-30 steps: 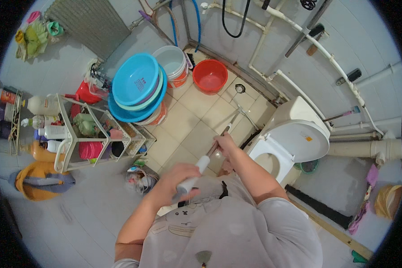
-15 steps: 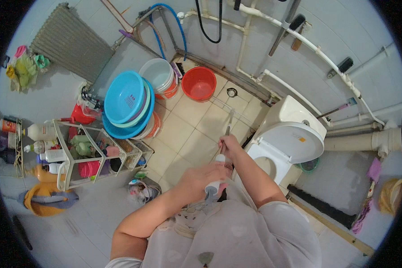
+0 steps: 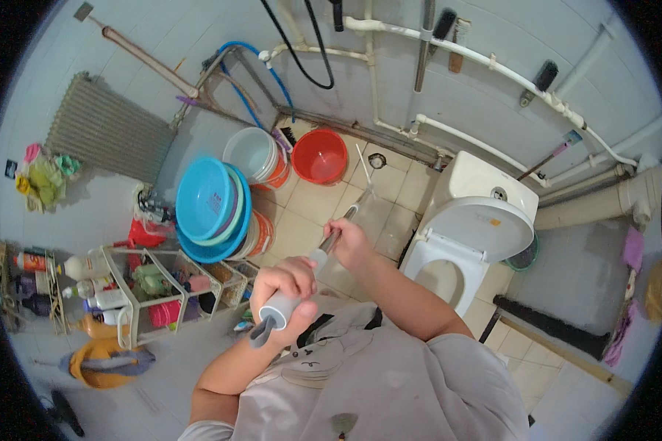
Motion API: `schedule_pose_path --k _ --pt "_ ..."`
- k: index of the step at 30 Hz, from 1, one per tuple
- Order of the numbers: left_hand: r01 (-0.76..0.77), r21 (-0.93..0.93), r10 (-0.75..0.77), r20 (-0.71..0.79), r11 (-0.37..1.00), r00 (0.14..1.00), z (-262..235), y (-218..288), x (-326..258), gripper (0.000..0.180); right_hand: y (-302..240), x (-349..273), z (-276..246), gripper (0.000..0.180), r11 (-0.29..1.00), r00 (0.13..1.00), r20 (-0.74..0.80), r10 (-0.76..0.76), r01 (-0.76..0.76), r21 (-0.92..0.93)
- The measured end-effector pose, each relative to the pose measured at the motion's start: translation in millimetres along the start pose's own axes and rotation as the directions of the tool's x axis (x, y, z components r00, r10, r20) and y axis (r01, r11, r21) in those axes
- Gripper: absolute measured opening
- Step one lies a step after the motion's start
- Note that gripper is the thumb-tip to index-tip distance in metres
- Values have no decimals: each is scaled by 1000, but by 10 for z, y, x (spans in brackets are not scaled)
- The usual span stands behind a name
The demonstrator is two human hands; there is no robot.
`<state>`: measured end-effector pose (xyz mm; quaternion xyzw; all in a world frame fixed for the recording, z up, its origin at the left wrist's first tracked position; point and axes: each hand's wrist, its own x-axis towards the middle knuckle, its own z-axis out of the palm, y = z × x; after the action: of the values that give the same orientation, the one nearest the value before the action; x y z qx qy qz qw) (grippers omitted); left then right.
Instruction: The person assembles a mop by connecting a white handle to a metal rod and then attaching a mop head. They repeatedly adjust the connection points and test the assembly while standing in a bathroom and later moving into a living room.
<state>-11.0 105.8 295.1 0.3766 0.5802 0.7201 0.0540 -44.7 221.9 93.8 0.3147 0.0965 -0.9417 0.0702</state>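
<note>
Above the beige tiled floor, both hands grip one long-handled tool that slants away from the person's chest toward the middle of the tiles. The left hand is curled tight around the fat grey rubbery grip at the near end, whose round butt points up at the camera. The right hand is wrapped around the thin metal shaft further along. Past it the shaft runs on to a pale slim end over the tiles; its head is too small to make out.

Just right of the hands stands a white glazed toilet, seat and lid raised against the cistern. Toward the far edge of the floor sit a round red plastic basin and a pale bucket. A stack of blue basins leans at the left edge, beside a wire rack crowded with bottles. White pipes cross the wall.
</note>
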Motion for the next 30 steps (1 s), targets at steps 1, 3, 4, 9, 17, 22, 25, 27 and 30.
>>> schedule_pose_path --k 1,3,4,9,17,22,25,27,30 --pt "8 -39 -5 65 999 998 -31 15 68 24 27 -50 42 8 999 999 -25 -31 32 26" --pt "28 -121 -4 198 992 980 -118 28 215 21 82 -95 108 8 991 992 -79 -100 106 75" --pt "61 -106 -38 211 993 977 -169 33 286 17 86 -28 80 7 986 988 -100 -120 131 107" --pt "147 -243 -69 304 959 950 -569 -221 603 18 -92 23 296 4 949 944 -165 -287 303 82" --pt "311 -222 -202 405 924 892 -1041 -812 1602 18 -449 615 794 3 884 870 -287 -400 449 131" --pt "451 -229 -373 315 863 873 -1107 -1265 1849 15 -701 1012 828 8 885 876 -354 -329 417 209" --pt "394 -101 -352 290 914 890 -1288 -1470 2019 12 -686 1857 148 7 855 849 -148 -508 476 -205" --pt "404 -34 -380 276 914 883 -1496 -1493 2116 12 -616 1995 268 6 829 850 -72 -521 485 -279" --pt "420 -75 -398 203 905 894 -1773 -1397 2104 15 -444 1965 861 4 922 896 -228 -382 387 -23"
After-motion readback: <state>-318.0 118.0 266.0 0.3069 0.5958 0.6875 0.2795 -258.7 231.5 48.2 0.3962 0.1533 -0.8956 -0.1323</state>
